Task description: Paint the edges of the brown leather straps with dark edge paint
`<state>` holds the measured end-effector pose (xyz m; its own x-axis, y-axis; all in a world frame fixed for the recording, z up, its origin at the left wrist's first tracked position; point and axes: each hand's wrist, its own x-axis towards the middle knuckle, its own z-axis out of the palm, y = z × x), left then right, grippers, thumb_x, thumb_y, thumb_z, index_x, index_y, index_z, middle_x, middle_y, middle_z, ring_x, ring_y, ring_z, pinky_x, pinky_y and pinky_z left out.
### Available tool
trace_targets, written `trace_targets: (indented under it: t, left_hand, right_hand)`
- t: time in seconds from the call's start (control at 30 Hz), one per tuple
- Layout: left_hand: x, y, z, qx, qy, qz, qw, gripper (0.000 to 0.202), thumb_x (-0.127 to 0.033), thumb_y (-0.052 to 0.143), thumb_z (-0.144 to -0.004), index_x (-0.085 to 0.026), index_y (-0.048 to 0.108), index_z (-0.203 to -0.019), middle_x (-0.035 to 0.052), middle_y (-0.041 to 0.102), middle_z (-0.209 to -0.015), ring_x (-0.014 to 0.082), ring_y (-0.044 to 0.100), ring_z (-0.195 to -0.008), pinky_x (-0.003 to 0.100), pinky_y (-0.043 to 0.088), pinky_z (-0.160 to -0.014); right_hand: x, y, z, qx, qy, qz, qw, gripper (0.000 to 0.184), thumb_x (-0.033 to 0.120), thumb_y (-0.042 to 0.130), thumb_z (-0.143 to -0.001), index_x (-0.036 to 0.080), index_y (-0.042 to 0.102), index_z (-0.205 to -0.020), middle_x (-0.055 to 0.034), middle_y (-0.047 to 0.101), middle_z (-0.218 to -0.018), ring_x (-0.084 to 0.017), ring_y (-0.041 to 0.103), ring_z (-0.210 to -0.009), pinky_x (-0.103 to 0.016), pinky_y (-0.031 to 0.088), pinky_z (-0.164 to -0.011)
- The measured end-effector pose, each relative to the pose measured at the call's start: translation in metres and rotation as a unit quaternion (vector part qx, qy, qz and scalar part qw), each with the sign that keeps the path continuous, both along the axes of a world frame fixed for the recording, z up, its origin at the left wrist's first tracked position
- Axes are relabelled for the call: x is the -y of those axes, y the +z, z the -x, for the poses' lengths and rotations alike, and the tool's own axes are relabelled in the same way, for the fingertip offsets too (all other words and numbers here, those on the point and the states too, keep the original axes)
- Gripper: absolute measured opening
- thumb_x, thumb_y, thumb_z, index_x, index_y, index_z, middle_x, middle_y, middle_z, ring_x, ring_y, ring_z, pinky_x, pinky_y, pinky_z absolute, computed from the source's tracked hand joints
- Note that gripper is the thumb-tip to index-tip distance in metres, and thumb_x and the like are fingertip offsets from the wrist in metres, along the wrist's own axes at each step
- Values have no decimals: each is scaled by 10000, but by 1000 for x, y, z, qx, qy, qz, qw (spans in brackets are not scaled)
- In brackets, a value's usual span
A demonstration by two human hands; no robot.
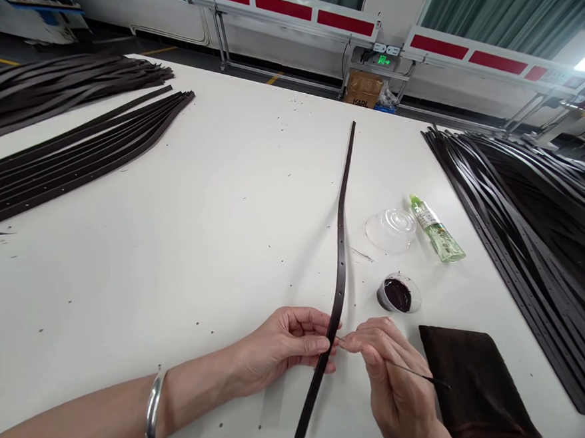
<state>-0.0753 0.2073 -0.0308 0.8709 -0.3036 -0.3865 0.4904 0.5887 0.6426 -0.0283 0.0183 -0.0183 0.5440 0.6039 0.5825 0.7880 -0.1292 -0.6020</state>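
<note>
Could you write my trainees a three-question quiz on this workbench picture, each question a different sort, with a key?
1. True or false: the left hand is holding a dark strap.
2. What is the right hand holding?
A) a green tube
B) a thin tool
C) scissors
3. Fill the gap: in the picture, the cup of dark substance sits between the clear plastic dome and the folded dark ____.

Key:
1. True
2. B
3. Cloth
</note>
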Motion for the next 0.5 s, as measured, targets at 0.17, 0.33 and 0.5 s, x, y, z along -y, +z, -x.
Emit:
trace_targets:
  t: [0.17,0.33,0.5]
  left_hand:
    - [0,0,1,-5,-4,0,1000,210,-176,774,-766,-131,706,-960,72,689,-874,160,623,-826,352,568,-793]
    - [-1,0,0,-12,-7,7,1000,226,-199,787,-758,-139,716,-963,73,691,-883,167,630,-846,362,560,-821]
    - [-1,-1,8,-37,27,-15,999,337,-281,894,-610,-164,755,-894,55,697,-849,144,615,-738,299,543,-724]
  right_hand:
    - [-1,1,-1,0,-10,-2,1000,272,-25,389,-926,159,572,-1010,-55,671,-854,-188,604,-822,-379,429,-765]
    - [2,-2,3,-64,-8,-45,997,277,39,363,-965,166,609,-974,-51,680,-847,-189,626,-791,-380,464,-750]
    - [14,3,-10,-92,-143,-144,975,271,145,369,-1014,171,639,-1025,-67,699,-939,-172,687,-761,-302,567,-702]
